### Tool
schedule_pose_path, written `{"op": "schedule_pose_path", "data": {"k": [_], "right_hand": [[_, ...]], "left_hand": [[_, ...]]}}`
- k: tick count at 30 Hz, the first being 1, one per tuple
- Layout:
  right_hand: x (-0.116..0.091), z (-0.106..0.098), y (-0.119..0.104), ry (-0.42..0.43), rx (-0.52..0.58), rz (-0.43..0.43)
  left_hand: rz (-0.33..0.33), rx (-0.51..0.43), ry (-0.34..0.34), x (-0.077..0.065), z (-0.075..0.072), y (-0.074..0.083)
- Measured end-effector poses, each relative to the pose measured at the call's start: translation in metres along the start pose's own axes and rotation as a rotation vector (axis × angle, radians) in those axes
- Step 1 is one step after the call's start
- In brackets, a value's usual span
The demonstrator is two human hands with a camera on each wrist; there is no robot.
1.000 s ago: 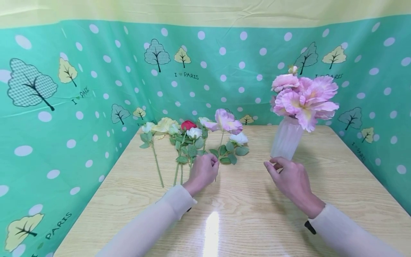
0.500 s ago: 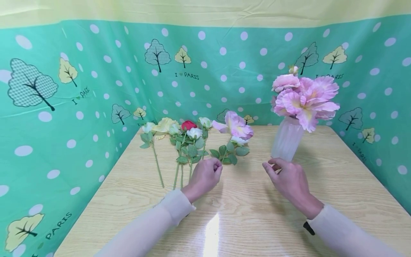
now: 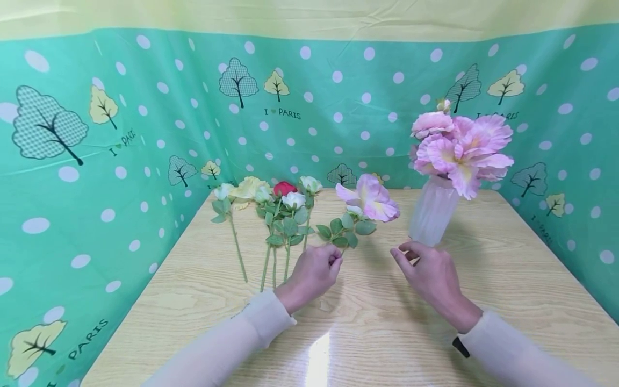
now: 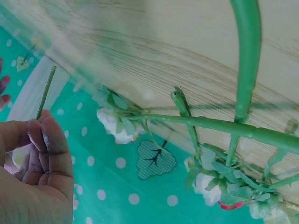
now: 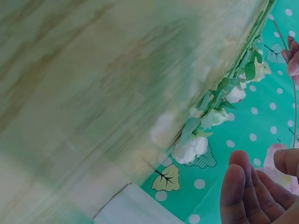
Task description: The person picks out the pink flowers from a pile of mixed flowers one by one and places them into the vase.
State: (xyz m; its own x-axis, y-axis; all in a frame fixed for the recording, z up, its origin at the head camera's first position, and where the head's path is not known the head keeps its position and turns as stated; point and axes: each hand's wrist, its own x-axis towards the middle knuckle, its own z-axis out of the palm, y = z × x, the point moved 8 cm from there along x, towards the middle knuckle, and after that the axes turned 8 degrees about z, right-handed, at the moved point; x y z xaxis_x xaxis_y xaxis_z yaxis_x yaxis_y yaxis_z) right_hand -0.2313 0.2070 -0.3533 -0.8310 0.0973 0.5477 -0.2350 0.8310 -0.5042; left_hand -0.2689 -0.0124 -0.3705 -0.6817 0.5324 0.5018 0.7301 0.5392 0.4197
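Observation:
My left hand (image 3: 311, 274) pinches the thin stem (image 4: 46, 93) of a pale pink-lilac artificial flower (image 3: 371, 196). The bloom leans right, in front of a white rose lying on the table. In the left wrist view, the stem's cut end sticks out past thumb and fingertips. My right hand (image 3: 430, 271) has loosely bent fingers with nothing between them, just in front of a ribbed white vase (image 3: 432, 212). Several pink flowers (image 3: 459, 145) fill that vase. The right wrist view shows thumb and fingertips (image 5: 233, 179) apart, with the vase (image 5: 135, 207) nearby.
Left of centre on the wooden table (image 3: 193, 312) lie several artificial flowers, among them a red one (image 3: 284, 187), a yellow one (image 3: 249, 188) and white roses (image 3: 293, 200). Their stems point toward the front. A green dotted curtain (image 3: 333, 97) encloses the back and sides.
My left hand has moved slightly right and nearer, carrying the lilac flower rightward and down from over the table's middle toward the vase. The right hand has shifted only slightly to the left.

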Motion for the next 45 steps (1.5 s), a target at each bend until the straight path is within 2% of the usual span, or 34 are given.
{"op": "schedule_pose_path", "data": {"k": [15,29,36,40,45], "right_hand": [[-0.001,0.01,-0.01,-0.011,0.068,-0.024],[0.001,0.019,-0.018,-0.092,0.204,0.09],[0.001,0.023,-0.018,-0.114,0.319,0.139],[0.001,0.023,-0.017,-0.087,0.385,0.161],[0.004,0.021,-0.013,-0.05,0.539,0.187]], "left_hand": [[0.107,0.074,-0.008,0.001,0.007,0.019],[0.188,0.146,0.005,0.003,0.011,0.031],[0.225,0.161,-0.004,0.005,0.013,0.036],[0.241,0.162,-0.009,0.006,0.015,0.038],[0.267,0.159,0.0,0.006,0.016,0.041]]}}
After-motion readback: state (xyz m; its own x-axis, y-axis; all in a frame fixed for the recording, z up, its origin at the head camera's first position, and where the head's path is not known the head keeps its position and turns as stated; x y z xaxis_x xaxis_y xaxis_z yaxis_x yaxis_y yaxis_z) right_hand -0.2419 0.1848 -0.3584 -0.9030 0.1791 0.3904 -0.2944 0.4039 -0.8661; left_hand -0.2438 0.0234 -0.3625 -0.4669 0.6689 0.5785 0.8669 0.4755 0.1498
